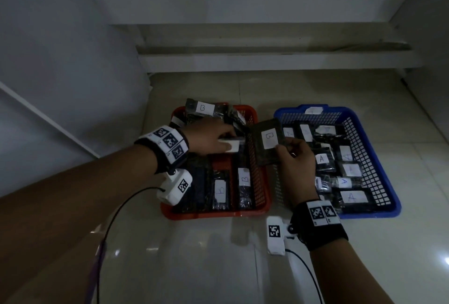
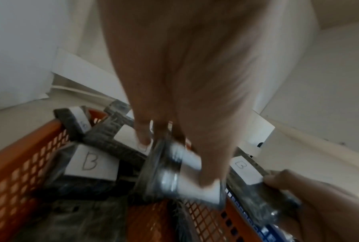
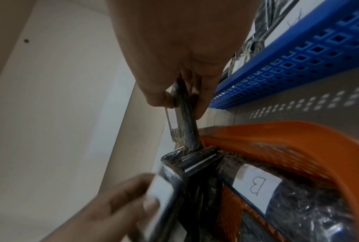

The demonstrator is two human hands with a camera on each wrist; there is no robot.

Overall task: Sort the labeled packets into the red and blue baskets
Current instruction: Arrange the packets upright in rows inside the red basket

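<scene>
Glossy pale tile makes up the floor (image 1: 194, 255) nearest me, and both forearms reach out over it, each wrist wrapped in a black band with square black-and-white coded tags and a small white camera block hanging off on a thin dark cable. The right hand (image 1: 295, 165) is raised at the gap between the two baskets, thumb on top and fingers beneath, its grip pinched tight on the lower corner of a flat dark packet (image 1: 267, 144) that stands tilted above the red basket's right wall; the packet's white paper label reads a handwritten "B". The left hand (image 1: 210, 139) reaches palm-down over the middle of the red basket (image 1: 216, 213), and its grip is closed round a second packet (image 1: 232, 145), a dark thing in shiny clear film with a white label whose letter I can't read. Under the hands, the red basket is lattice-walled plastic holding dark, crinkly film-wrapped packets, several showing white slips marked "B" (image 1: 220, 190), with one more "B" packet (image 1: 202, 108) lying across its far rim. Just beside it on the right, the blue basket (image 1: 364, 211), same grid-sided plastic, is packed with like packets labelled "A" (image 1: 352, 196). Beyond them stands a plain whitish wall with a stepped ledge at its foot.
</scene>
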